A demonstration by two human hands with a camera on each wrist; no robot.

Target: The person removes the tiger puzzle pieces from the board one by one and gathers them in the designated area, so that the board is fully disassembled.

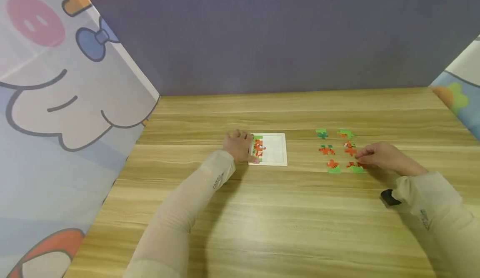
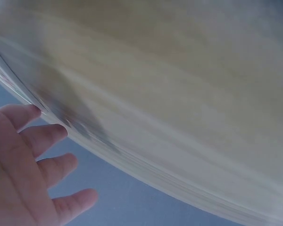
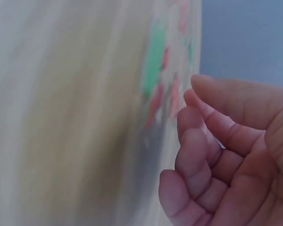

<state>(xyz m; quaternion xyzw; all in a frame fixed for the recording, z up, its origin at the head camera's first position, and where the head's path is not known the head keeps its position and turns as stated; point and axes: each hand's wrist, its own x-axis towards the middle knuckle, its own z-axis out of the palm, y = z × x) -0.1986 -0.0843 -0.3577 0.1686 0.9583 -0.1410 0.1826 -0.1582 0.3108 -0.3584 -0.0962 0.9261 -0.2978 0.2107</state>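
Note:
A white puzzle tray [image 1: 275, 164] lies flat on the wooden table, its left strip filled with pieces of a tiger picture [image 1: 258, 146]. Over the tray's left edge rests my left hand [image 1: 237, 146], fingers spread and thumb near the lower left corner. To the right, loose jigsaw pieces lie in two columns, among them a green-and-teal piece [image 1: 321, 133], an orange striped piece [image 1: 326, 150] and a tiger-face piece [image 1: 350, 148]. My right hand [image 1: 382, 158] hovers beside the right column with loosely bent fingers, partly covering the lowest piece [image 1: 354, 167]. No piece shows between its fingertips.
The wooden table [image 1: 262, 219] reaches back to a grey-purple panel [image 1: 281, 36]. A cartoon-printed wall [image 1: 75, 103] borders the left side, and another printed panel [image 1: 455, 90] stands at the right. A black band [image 1: 390, 197] shows at my right wrist.

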